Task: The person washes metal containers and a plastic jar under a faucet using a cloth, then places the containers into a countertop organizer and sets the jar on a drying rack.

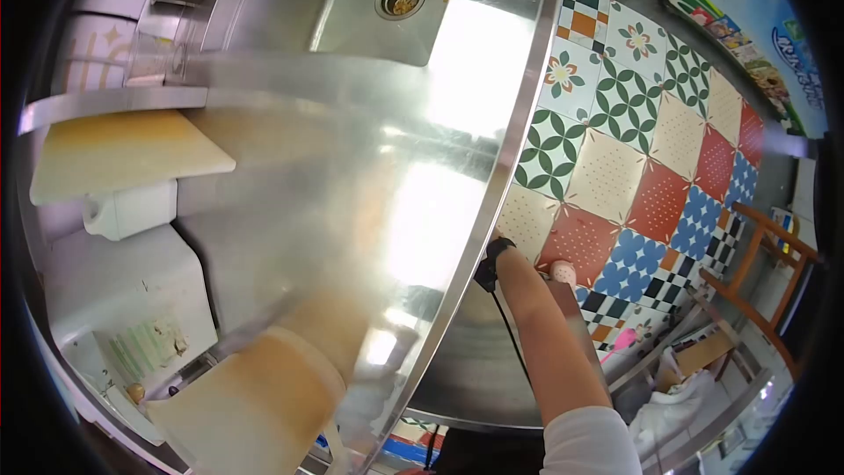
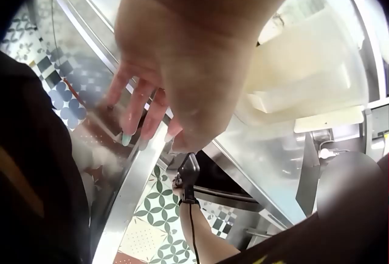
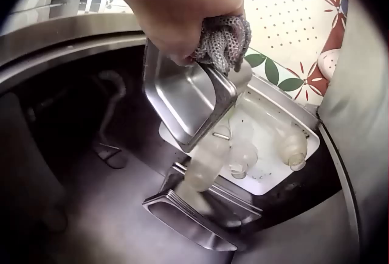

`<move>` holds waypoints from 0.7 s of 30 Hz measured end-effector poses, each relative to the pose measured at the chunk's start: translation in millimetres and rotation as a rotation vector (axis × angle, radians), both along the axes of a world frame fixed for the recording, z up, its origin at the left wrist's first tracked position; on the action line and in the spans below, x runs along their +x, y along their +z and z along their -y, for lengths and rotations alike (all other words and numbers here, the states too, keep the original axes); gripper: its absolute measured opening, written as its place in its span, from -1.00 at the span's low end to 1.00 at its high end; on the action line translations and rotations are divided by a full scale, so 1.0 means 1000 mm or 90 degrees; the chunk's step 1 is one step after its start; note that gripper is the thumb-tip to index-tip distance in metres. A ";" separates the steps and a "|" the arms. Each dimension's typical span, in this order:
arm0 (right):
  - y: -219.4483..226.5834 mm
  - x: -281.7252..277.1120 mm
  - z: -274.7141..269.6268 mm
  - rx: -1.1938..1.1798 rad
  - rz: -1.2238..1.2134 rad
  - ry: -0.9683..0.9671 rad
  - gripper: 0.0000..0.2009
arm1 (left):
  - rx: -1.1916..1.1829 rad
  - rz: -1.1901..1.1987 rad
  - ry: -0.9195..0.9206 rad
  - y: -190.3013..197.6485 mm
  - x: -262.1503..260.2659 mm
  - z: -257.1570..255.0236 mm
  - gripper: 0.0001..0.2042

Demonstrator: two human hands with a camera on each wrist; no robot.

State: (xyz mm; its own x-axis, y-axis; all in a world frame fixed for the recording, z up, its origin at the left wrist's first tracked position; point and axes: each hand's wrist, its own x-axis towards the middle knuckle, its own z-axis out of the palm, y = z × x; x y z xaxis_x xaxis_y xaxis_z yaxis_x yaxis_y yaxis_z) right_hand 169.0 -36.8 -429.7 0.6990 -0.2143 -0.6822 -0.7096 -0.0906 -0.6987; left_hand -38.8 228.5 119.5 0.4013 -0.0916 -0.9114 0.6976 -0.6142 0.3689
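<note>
In the right wrist view my right hand (image 3: 188,11) grips a grey mesh cloth (image 3: 223,42) at the rim of a tilted steel food pan (image 3: 182,90). Under this pan are a stack of steel pans (image 3: 188,221) and a white tray (image 3: 270,182) with clear plastic bottles (image 3: 292,145). From the head, only my right forearm (image 1: 538,325) and wrist show; the counter edge hides the hand. My left hand (image 2: 182,75) hangs with its fingers loosely extended near the steel counter edge, holding nothing visible. It is not discernible in the head view.
The steel counter (image 1: 290,141) has a sink with a drain (image 1: 401,2). A pale cutting board (image 1: 132,154) and a white jug (image 1: 132,209) stand at left, a large pale plastic container (image 1: 255,396) nearer. Patterned floor tiles (image 1: 607,176) and a wooden chair (image 1: 765,290) lie right.
</note>
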 end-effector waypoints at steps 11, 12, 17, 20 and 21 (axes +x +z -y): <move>0.365 -0.109 0.213 -0.335 -0.151 0.176 -0.62 | -0.193 0.220 -0.130 0.067 0.050 -0.015 -0.66; 0.313 -0.153 0.258 -0.317 -0.024 0.114 -0.66 | -0.211 0.220 -0.132 0.078 0.058 -0.018 -0.65; 0.430 -0.170 0.236 0.171 -0.074 -0.065 -0.81 | -0.224 0.291 -0.148 0.085 0.067 -0.044 -0.63; 0.383 -0.151 0.205 0.140 -0.180 0.010 -0.50 | -0.209 0.318 -0.101 0.086 0.060 -0.048 -0.65; 0.378 -0.131 0.186 0.262 -0.180 -0.096 -0.40 | -0.172 0.300 -0.061 0.095 0.057 -0.048 -0.66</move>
